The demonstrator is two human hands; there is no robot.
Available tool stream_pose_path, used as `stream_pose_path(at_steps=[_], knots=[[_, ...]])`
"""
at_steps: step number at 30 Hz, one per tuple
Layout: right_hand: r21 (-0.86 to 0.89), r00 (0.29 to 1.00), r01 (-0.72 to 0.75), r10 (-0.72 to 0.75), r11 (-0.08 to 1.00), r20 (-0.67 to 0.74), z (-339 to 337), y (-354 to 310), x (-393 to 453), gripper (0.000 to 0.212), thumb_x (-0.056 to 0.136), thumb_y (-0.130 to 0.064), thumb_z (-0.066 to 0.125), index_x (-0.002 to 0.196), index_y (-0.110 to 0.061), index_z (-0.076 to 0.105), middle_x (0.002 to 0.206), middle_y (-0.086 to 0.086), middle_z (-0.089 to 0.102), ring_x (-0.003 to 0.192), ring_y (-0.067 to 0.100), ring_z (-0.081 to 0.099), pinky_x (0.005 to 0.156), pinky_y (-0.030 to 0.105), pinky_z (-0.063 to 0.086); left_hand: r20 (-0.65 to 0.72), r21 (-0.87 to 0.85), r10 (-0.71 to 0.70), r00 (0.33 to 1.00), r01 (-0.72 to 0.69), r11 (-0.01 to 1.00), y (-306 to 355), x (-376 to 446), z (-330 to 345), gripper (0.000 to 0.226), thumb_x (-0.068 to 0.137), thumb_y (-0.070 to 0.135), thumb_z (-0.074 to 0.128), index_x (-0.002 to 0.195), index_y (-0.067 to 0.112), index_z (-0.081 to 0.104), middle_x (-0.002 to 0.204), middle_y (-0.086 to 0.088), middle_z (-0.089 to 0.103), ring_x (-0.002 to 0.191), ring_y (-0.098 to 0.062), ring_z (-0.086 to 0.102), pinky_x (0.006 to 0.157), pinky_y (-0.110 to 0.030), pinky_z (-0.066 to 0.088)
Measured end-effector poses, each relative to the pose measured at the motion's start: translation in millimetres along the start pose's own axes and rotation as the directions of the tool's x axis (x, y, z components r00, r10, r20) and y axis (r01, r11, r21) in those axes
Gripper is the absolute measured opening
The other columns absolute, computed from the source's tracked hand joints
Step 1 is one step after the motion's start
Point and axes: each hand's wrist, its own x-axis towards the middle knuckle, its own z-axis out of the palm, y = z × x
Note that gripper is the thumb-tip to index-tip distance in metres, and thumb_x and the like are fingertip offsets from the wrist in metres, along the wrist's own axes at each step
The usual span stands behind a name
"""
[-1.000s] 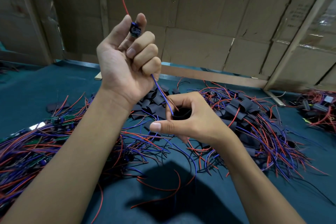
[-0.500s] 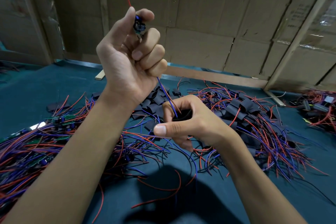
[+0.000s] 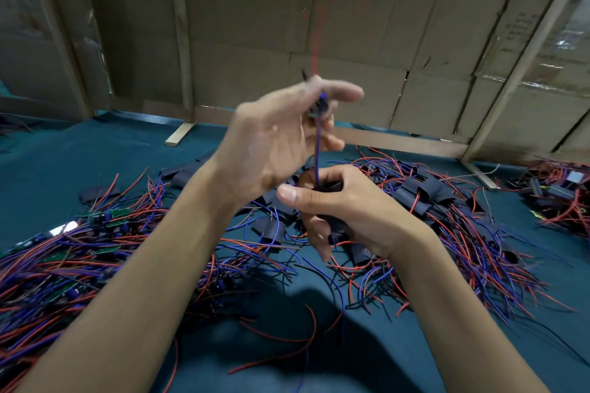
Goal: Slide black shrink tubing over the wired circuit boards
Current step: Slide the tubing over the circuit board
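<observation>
You have two hands in view, and between them one wired circuit board (image 3: pixel 320 104) and one piece of black shrink tubing (image 3: pixel 327 187). Your left hand (image 3: pixel 281 143) is raised above the right one and it is blurred; the thumb and the first finger seem to pinch the small board at its top, while the other fingers are spread loosely, but the blur does not let me tell the grip exactly. From the board one blue wire (image 3: pixel 318 150) hangs straight down into the open mouth of the tubing, and one red wire (image 3: pixel 316 41) goes up from it, faint against the cardboard wall (image 3: pixel 351 9). Your right hand (image 3: pixel 335 210) is curled around the tubing, with the thumb pointing left and pressing its side, so the tubing stands upright in your fist, just under the left hand. On the dark green table (image 3: pixel 64 163) there are three heaps, too many pieces to count: bare boards with red and blue wires (image 3: pixel 57 252) at your left, loose and fitted black sleeves (image 3: pixel 427 191) behind and to the right of your hands, and a smaller heap (image 3: pixel 555 198) at the far right.
</observation>
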Motion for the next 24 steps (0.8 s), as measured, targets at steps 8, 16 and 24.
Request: stream_pose_path(at_steps=[8,16,24], knots=[[-0.063,0.992,0.077,-0.083,0.995,-0.098,-2.8,4.4,4.7,0.056,0.083,-0.042,0.079,0.056,-0.006,0.045,0.045,0.011,0.049,0.038,0.025,0.051,0.051,0.027,0.042,0.112,0.245,-0.246,0.963,0.213,0.946,1.0,-9.4,-4.4,0.036,0.098,0.018,0.055,0.129,0.001,0.058,0.084,-0.009,0.068,0.055,-0.027,0.067,0.052,-0.052,0.059],[-0.019,0.983,0.135,-0.136,0.991,-0.124,-0.2,4.6,6.7,0.053,0.08,-0.038,0.082,0.054,-0.014,0.043,0.047,0.006,0.039,0.041,0.022,0.041,0.046,0.029,0.043,0.073,0.277,-0.188,0.979,0.161,0.947,1.3,-9.4,-15.9,0.022,0.086,0.011,0.065,0.105,0.001,0.067,0.082,-0.004,0.072,0.06,-0.012,0.067,0.057,-0.027,0.059],[0.074,0.968,0.136,-0.116,0.988,-0.224,-1.7,5.2,6.5,0.062,0.07,-0.042,0.087,0.065,0.007,0.049,0.045,0.003,0.038,0.036,0.02,0.037,0.044,0.03,0.041,0.072,0.469,-0.175,0.982,0.121,0.875,7.6,-10.1,-25.2,0.02,0.087,0.014,0.069,0.104,0.005,0.072,0.091,-0.003,0.075,0.081,-0.012,0.069,0.074,-0.02,0.053]])
